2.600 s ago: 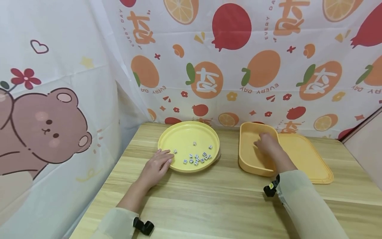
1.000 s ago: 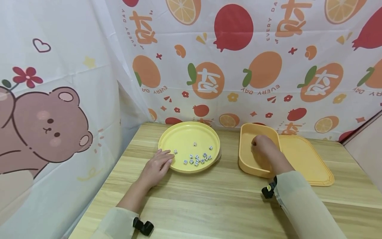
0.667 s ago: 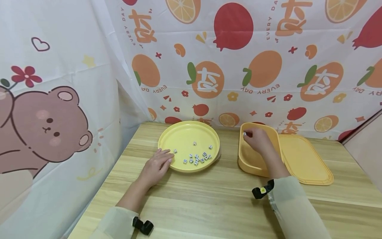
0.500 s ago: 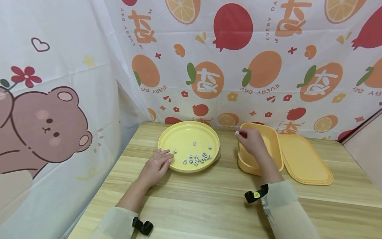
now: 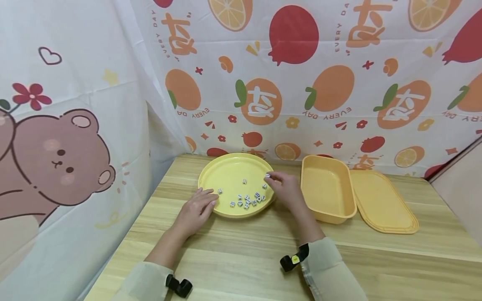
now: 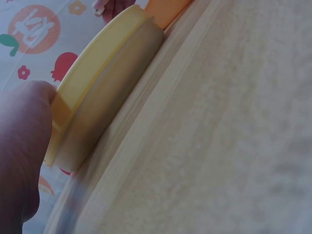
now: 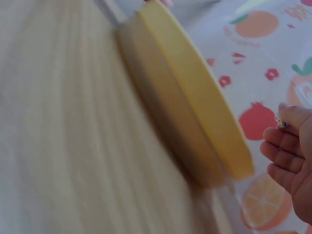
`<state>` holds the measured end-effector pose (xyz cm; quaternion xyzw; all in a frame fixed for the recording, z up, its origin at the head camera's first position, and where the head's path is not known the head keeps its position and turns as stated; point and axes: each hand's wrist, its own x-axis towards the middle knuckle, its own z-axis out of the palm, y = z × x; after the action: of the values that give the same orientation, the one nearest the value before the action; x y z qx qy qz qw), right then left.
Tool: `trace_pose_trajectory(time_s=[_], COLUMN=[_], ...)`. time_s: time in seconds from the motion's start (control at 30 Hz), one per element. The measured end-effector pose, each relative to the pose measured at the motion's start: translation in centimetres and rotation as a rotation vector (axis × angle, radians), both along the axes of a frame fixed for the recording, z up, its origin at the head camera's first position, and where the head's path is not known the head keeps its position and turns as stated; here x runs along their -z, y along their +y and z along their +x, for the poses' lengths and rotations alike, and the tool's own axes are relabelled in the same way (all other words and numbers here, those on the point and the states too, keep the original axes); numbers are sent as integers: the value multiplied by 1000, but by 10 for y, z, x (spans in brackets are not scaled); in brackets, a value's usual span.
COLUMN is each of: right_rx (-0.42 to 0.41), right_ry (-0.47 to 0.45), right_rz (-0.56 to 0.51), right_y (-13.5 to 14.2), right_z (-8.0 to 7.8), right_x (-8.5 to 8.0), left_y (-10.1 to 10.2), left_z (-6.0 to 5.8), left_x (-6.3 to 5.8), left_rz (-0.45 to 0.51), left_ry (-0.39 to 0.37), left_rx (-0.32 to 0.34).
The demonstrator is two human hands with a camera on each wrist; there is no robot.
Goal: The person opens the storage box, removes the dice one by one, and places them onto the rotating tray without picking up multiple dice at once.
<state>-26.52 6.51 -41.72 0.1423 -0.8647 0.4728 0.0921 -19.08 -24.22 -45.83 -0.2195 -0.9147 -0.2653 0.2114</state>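
My right hand [image 5: 286, 190] pinches one small white die [image 5: 267, 175] between thumb and finger, above the right rim of a round yellow tray [image 5: 229, 165]. The right wrist view shows that same die [image 7: 281, 121] at the fingertips, its dark pips visible. Several white dice [image 5: 247, 200] lie in the tray, mostly clustered at its front right, with a single die [image 5: 220, 191] off to the left. My left hand [image 5: 193, 211] rests with relaxed fingers on the tray's front-left rim; in the left wrist view the hand [image 6: 24, 146] touches the tray's edge.
A deep orange-yellow box [image 5: 327, 184] stands right of the tray, with nothing visible in it. Its flat matching lid [image 5: 384, 200] lies beside it on the wooden table [image 5: 241, 255]. A fruit-print cloth [image 5: 226, 50] hangs behind the table's back edge.
My right hand has come up out of the box with a die and moved left to the tray's right rim. The left hand has stayed at the tray.
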Motion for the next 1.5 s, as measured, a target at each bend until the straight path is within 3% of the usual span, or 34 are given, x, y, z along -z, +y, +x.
trace_pose_trajectory(time_s=[0.37,0.73,1.3,1.5], right_rx=[-78,-124,-108,-88], right_ry=[16,-13,-18,36], right_rz=[77,176,142,166], right_y=[-25,-30,-24,-10], right_z=[12,13,15,20], right_x=[18,16,10,2], left_y=[3,3,4,1], left_z=[1,-2,-4,-2], left_x=[-1,-5,-4,-1], left_rz=[12,16,7,-2], left_ry=[11,14,-6,-12], left_rx=[15,19,13,1])
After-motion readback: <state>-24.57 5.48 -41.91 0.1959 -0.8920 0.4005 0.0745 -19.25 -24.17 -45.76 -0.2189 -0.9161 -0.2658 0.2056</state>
